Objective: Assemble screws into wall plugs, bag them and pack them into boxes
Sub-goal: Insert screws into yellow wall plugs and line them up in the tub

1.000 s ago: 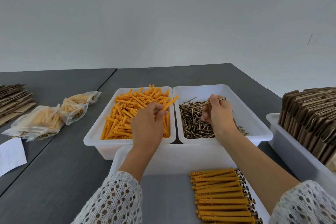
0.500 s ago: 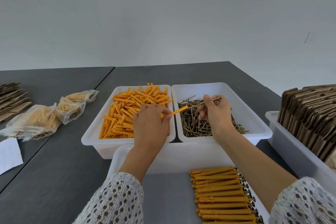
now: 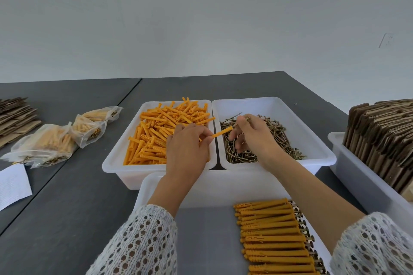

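My left hand [image 3: 188,146] pinches one orange wall plug [image 3: 222,132], which points right over the gap between two white bins. My right hand [image 3: 251,135] pinches a brass screw [image 3: 242,121] with its point close to the plug's open end. The left bin [image 3: 116,163] holds loose orange plugs [image 3: 161,127]. The right bin [image 3: 312,131] holds loose screws [image 3: 277,140]. In the near tray [image 3: 156,185], a row of assembled plugs with screws [image 3: 272,236] lies on the right side.
Several filled clear bags [image 3: 55,138] lie on the grey table [image 3: 67,207] at the left, beside flat cardboard [image 3: 15,114] and a white paper sheet [image 3: 13,185]. A white bin [image 3: 357,176] of folded cardboard boxes [image 3: 384,131] stands at the right.
My left hand has lifted a plug from the left bin and carried it right. My right hand has brought its screw left and down until the two nearly meet.
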A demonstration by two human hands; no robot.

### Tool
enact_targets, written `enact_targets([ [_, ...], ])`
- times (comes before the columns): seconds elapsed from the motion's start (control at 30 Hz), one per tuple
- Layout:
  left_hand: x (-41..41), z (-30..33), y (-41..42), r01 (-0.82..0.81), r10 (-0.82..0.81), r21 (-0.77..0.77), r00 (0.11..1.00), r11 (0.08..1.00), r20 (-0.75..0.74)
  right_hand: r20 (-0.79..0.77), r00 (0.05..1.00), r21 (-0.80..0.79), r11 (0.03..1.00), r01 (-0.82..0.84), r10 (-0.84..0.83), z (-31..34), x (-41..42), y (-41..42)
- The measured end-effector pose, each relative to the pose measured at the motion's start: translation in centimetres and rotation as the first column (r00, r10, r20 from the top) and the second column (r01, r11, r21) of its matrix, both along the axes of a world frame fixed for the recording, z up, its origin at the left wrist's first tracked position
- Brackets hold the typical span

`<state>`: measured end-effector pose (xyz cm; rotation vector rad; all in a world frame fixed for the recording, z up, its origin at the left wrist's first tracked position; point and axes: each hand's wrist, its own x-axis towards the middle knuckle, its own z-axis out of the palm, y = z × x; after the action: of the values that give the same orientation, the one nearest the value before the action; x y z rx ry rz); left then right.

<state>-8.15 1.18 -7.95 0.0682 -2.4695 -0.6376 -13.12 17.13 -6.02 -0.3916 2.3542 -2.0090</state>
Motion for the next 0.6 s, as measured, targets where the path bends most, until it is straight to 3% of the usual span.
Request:
enact_targets([
  [0.13, 0.0, 0.3, -0.1, 0.048, -0.048, 0.034, 0.999, 0.998, 0.002, -0.056, 0.995, 0.169, 0.983, -0.073, 0.083, 0.0, 0.5, 0.0],
  [0.27, 0.6, 2.5, 0.3, 0.303, -0.32, 0.291, 0.947, 0.907, 0.014, -0.001, 0.987, 0.016, 0.986, 0.164, -0.164, 0.0, -1.0, 1.7],
  [0.37, 2.0, 4.3, 1.1, 0.527, -0.649, 0.443, 0.739, 0.725, 0.182, 0.29, 0.897, -0.199, 0.896, 0.397, -0.333, 0.0, -2.9, 3.6],
  [0.43, 3.1, 4.8, 2.5, 0.59, -0.766, 0.494, 0.543, 0.639, 0.343, 0.487, 0.816, -0.321, 0.805, 0.499, -0.312, -0.1, -3.5, 4.9],
  [0.5, 3.8, 4.7, 4.2, 0.639, -0.762, 0.436, 0.415, 0.634, 0.497, 0.581, 0.774, -0.395, 0.744, 0.539, -0.252, -0.2, -3.8, 5.8],
  [0.6, 4.7, 3.7, 6.5, 0.69, -0.652, 0.291, 0.34, 0.662, 0.678, 0.618, 0.754, -0.425, 0.712, 0.558, -0.223, -0.3, -3.6, 6.2],
])
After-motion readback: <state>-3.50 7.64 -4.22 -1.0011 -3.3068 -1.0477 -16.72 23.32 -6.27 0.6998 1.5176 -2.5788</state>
